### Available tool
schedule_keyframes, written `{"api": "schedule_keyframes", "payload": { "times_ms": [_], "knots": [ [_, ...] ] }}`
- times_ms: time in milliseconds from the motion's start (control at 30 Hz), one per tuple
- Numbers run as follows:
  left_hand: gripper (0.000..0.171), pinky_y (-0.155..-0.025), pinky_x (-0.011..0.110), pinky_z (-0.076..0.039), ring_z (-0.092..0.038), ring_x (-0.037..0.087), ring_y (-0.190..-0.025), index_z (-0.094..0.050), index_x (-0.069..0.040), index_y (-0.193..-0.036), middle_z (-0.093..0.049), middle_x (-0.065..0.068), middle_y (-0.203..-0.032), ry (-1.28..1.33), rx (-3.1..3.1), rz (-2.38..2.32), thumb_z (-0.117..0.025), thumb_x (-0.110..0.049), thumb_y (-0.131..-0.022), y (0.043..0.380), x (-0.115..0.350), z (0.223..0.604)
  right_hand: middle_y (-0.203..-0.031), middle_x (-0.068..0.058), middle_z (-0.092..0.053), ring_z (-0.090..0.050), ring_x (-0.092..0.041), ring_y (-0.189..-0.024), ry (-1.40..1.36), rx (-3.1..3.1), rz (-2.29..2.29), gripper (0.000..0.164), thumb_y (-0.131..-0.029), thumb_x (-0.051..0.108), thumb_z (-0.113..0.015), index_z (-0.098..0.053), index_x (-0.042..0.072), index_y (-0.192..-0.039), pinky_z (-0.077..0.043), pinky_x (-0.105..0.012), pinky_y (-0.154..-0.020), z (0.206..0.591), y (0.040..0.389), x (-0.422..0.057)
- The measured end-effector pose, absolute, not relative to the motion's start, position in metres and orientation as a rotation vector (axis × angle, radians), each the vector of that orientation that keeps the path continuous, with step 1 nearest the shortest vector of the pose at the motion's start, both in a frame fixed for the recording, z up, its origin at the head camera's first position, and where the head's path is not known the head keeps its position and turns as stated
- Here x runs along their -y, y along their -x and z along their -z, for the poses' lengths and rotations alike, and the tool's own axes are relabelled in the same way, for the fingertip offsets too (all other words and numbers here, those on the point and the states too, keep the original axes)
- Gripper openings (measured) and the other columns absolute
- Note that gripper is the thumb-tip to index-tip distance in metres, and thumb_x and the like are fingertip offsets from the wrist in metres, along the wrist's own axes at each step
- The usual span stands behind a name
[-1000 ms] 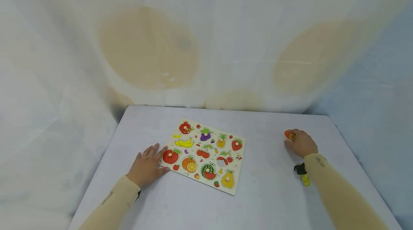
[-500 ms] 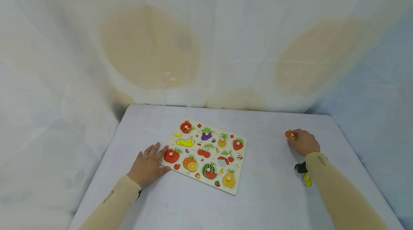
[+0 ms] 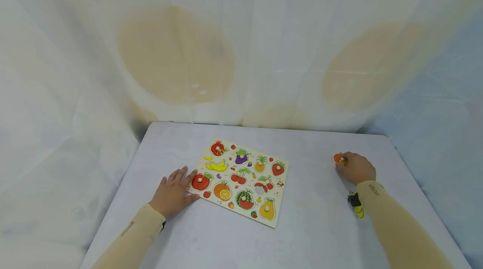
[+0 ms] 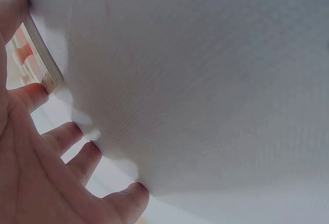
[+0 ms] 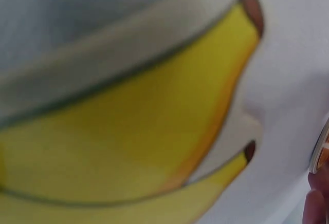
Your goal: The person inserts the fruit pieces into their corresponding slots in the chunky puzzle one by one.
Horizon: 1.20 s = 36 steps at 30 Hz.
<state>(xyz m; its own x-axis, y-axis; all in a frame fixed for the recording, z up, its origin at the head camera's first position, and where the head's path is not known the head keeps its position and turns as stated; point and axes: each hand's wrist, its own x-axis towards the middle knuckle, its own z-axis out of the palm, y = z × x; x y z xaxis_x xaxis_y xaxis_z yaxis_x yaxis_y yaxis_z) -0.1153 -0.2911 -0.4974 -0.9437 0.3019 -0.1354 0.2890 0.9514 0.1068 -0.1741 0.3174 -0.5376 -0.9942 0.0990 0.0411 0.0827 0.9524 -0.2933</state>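
Observation:
At the right of the head view, my right hand (image 3: 356,168) pinches an orange puzzle piece (image 3: 337,158) between thumb and fingers. Only a sliver of the orange piece (image 5: 323,152) shows at the right wrist view's edge. Below the right wrist lies a banana puzzle piece (image 3: 359,211), large and close in the right wrist view. A wooden fruit peg puzzle board (image 3: 225,162) lies at a slant left of centre. My left hand (image 3: 171,193) rests with spread fingers at its left corner. In the left wrist view, the left thumb and index finger touch the board's edge (image 4: 42,54).
The board's banana and orange spots show printed pictures without knobs, while most other spots hold knobbed pieces. A white cloth covers the table (image 3: 309,235). Its far edge meets a hanging pale curtain (image 3: 271,50) with tan circles.
My right hand has shifted slightly right, staying at the orange piece. The dark wrist camera has moved a little over the banana piece. My left hand and the board stay in place.

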Motion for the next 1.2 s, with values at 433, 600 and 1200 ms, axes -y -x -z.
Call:
{"api": "schedule_keyframes", "payload": {
  "times_ms": [433, 600, 1200],
  "knots": [
    [0.084, -0.103, 0.072, -0.03, -0.034, 0.047, -0.137, -0.042, -0.016, -0.153, -0.035, 0.022, -0.154, -0.452, -2.95, -0.114, -0.074, -0.053, -0.085, 0.115, 0.291, 0.498, -0.11, -0.028, -0.067, -0.065, -0.043, -0.091, -0.005, 3.073, -0.559, 0.042, -0.091, 0.021, -0.067, -0.063, -0.007, -0.122, -0.052, -0.059, -0.077, 0.532, 0.169, -0.319],
    [0.083, -0.104, 0.072, -0.029, -0.033, 0.047, -0.138, -0.042, -0.016, -0.153, -0.035, 0.022, -0.154, -0.455, -2.953, -0.119, -0.073, -0.053, -0.086, 0.115, 0.291, 0.496, -0.102, -0.024, -0.07, -0.066, -0.036, -0.08, 0.009, 3.074, -0.504, 0.041, -0.089, 0.024, -0.07, -0.066, -0.004, -0.118, -0.054, -0.053, -0.067, 0.528, 0.168, -0.318],
    [0.084, -0.103, 0.073, -0.029, -0.033, 0.047, -0.137, -0.041, -0.016, -0.153, -0.035, 0.022, -0.154, -0.455, -2.953, -0.121, -0.073, -0.054, -0.085, 0.117, 0.292, 0.502, -0.098, -0.02, -0.071, -0.066, -0.029, -0.075, 0.023, 3.069, -0.496, 0.046, -0.086, 0.031, -0.074, -0.068, -0.002, -0.117, -0.055, -0.048, -0.063, 0.514, 0.162, -0.303]
  ]
}}
